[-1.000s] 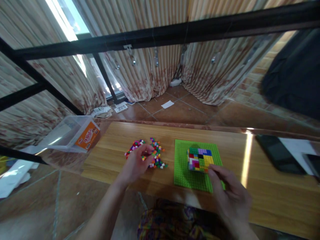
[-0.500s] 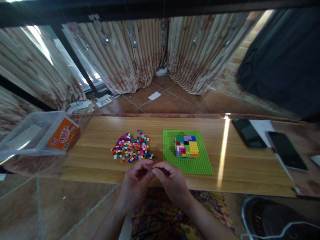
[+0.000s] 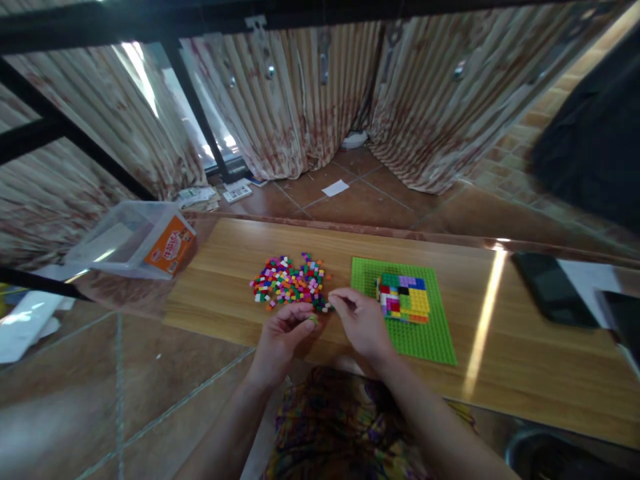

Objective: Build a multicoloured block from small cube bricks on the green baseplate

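Note:
My left hand pinches a small green toy brick between thumb and fingertips, just in front of the brick pile. My right hand has its thumb and index finger close together at the pile's right edge, beside a few loose bricks. Whatever lies between those fingertips is too small to make out. The pile of multicoloured bricks spreads over the wooden board. To the right, a block built of coloured bricks stands on a green studded baseplate.
A clear plastic box with an orange label sits at the left end of the table. Toward the right lie a dark phone, white paper and a second dark device. Curtains hang behind.
The hands have come apart. My right hand has moved to the pile's right edge, while my left keeps the green brick. The whole view has turned left and tilted.

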{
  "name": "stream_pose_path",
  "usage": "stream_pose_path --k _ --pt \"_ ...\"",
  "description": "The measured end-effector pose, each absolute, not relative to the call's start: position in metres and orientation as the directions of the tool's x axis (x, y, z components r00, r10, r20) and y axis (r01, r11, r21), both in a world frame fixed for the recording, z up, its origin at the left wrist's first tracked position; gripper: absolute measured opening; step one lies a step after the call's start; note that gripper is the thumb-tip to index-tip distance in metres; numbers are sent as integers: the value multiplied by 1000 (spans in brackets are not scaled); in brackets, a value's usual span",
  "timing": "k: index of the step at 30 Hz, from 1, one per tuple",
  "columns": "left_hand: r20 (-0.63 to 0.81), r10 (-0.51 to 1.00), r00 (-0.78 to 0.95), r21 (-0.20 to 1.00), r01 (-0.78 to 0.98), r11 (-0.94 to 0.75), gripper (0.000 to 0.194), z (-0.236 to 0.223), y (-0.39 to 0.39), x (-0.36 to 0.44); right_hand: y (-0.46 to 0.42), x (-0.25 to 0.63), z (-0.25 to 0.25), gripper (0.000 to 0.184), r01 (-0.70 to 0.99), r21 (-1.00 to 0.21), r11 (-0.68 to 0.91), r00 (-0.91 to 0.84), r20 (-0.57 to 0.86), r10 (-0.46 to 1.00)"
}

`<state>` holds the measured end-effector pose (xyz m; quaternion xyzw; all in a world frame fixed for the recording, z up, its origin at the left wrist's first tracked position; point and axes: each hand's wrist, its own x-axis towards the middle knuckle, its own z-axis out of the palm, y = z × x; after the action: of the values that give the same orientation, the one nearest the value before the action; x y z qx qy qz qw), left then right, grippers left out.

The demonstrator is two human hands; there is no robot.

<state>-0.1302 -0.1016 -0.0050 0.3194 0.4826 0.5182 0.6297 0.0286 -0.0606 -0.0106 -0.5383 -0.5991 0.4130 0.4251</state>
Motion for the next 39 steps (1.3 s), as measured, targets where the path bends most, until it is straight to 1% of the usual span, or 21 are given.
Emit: stream_pose_path --k 2,4,6,8,10,12,15,18,23,28,31,35,39 --pt "-274 961 -33 899 -364 243 29 -6 -101 -130 -44 28 -15 16 496 -855 154 -90 125 988" --pt "-270 961 -54 903 -360 233 29 -6 -101 -131 -33 25 -20 15 626 -750 213 -165 140 976" --pt "-262 962 -74 911 -348 221 30 -7 -101 -133 -27 21 -23 15 687 -681 252 -222 134 966" --pt "-250 964 -96 920 -335 205 31 -8 -100 -134 -27 18 -24 14 701 -661 269 -239 138 961" --pt "-245 964 -106 925 -322 200 32 -9 -100 -135 -31 18 -22 15 676 -685 272 -231 154 961" --pt "-245 963 -109 930 -309 201 33 -9 -99 -134 -39 20 -17 17 620 -740 261 -202 171 964" --pt "-243 964 -108 932 -303 201 35 -8 -99 -131 -56 22 -6 20 446 -867 224 -216 139 966" --pt "-240 968 -77 929 -308 206 33 -4 -100 -125 -73 22 0 19 258 -957 130 -257 62 965" --pt "-230 973 21 928 -298 226 27 7 -104 -114 -88 28 -2 16 98 -995 9 -194 -10 981" --pt "-237 960 148 935 -232 267 21 10 -108 -105 -97 43 0 21 -77 -976 -201 -149 -189 971" --pt "-217 967 131 955 -175 238 17 6 -108 -98 -105 58 3 22 -89 -968 -232 -74 -226 971" --pt "-208 973 101 971 -99 218 16 3 -101 -88 -115 87 5 22 -5 -979 -202 133 -201 971" --pt "-138 985 105 990 -21 141 14 3 -88 -75 -119 115 6 27 31 -985 -171 275 -156 949"
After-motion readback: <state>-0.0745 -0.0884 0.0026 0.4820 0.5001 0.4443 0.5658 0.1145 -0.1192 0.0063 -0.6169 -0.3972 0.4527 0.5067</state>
